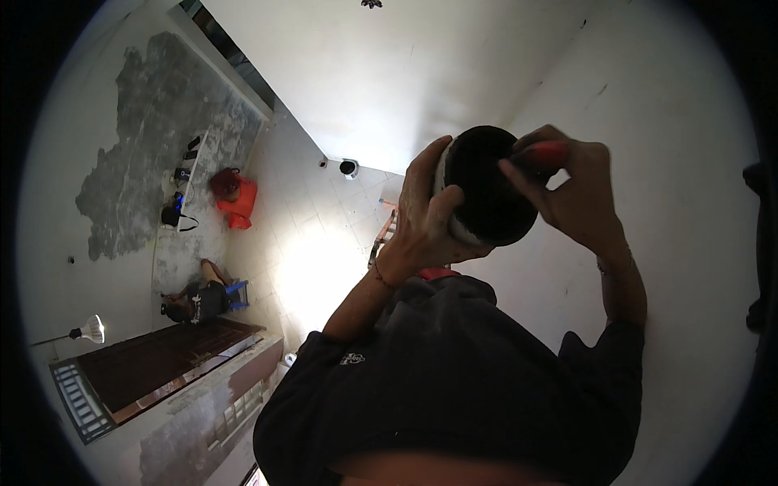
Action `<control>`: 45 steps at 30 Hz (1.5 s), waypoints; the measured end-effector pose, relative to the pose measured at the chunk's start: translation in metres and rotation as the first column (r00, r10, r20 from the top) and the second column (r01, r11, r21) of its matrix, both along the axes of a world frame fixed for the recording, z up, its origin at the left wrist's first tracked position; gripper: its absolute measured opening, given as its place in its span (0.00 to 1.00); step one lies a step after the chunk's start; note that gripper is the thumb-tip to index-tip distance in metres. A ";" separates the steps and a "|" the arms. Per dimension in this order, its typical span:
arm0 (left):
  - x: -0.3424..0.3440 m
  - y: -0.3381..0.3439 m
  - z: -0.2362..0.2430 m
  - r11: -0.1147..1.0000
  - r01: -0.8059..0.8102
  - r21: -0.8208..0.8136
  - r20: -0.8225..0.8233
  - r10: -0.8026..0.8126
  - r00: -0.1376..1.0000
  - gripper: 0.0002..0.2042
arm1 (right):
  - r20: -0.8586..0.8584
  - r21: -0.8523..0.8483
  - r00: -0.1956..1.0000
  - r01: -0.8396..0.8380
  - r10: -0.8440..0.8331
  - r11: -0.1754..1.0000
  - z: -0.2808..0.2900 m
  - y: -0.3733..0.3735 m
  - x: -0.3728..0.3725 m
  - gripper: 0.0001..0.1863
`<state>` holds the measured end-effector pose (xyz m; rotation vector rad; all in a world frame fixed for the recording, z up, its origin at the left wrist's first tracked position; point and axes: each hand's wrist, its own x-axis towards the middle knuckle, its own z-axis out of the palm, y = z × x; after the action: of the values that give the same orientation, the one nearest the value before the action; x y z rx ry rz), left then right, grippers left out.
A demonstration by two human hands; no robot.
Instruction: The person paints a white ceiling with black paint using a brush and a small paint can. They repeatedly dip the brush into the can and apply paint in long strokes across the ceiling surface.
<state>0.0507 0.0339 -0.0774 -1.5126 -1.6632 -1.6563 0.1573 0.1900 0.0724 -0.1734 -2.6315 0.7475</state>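
Note:
Up in front of my chest, my left hand (420,212) is wrapped round the side of a round, light-walled bucket (464,232). The bucket is tilted so that its mouth faces up toward me, and its inside looks very dark; I cannot make out what is in it. On the bucket's right, my right hand (585,188) grips a red-handled tool (553,153) at the rim. The tool's working end is lost in the dark of the bucket, so its kind does not show.
Below stands an orange ladder (383,233). A small bucket (348,168) is on the tiled floor by the white wall (348,73). At the left are a person in orange (237,197), a person on a blue stool (238,295), a narrow shelf (185,198) and a lit bulb (94,329).

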 end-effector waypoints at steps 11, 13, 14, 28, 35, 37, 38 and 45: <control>-0.005 -0.001 0.009 0.996 -0.094 -0.005 0.031 0.094 0.995 0.55 | -0.350 -0.237 0.917 0.113 -0.193 0.965 0.024 0.014 0.011 0.11; -0.007 -0.004 0.009 0.995 -0.101 0.004 0.046 0.101 0.994 0.55 | -0.427 -0.284 0.880 0.089 -0.209 0.955 0.022 0.016 0.011 0.12; -0.008 -0.005 0.008 0.995 -0.104 0.007 0.055 0.104 0.993 0.54 | -0.462 -0.307 0.859 0.076 -0.219 0.948 0.021 0.017 0.011 0.12; -0.011 -0.011 -0.003 0.985 -0.147 0.095 0.015 0.146 0.989 0.49 | -0.128 -0.189 0.991 -0.064 0.040 0.980 0.001 0.004 0.001 0.11; 0.004 -0.014 -0.001 0.989 -0.131 0.063 -0.023 0.133 0.991 0.50 | -0.066 -0.031 0.993 -0.104 0.102 0.994 -0.022 -0.004 -0.005 0.13; 0.005 -0.013 -0.001 0.993 -0.100 0.059 -0.027 0.102 0.994 0.50 | 0.004 -0.042 0.996 -0.091 0.091 0.995 -0.024 -0.004 -0.005 0.13; 0.006 -0.013 -0.002 0.995 -0.085 0.057 -0.027 0.087 0.996 0.51 | -0.005 0.001 0.994 -0.105 0.105 0.994 -0.025 -0.004 -0.006 0.13; 0.005 -0.002 -0.008 0.989 -0.132 0.069 -0.019 0.134 0.991 0.48 | -0.128 -0.077 0.991 -0.054 0.044 0.996 -0.009 0.008 0.001 0.12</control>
<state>0.0561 0.0317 -0.0852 -1.3538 -1.6405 -1.6015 0.1586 0.1979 0.0634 -0.0805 -2.4960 0.8526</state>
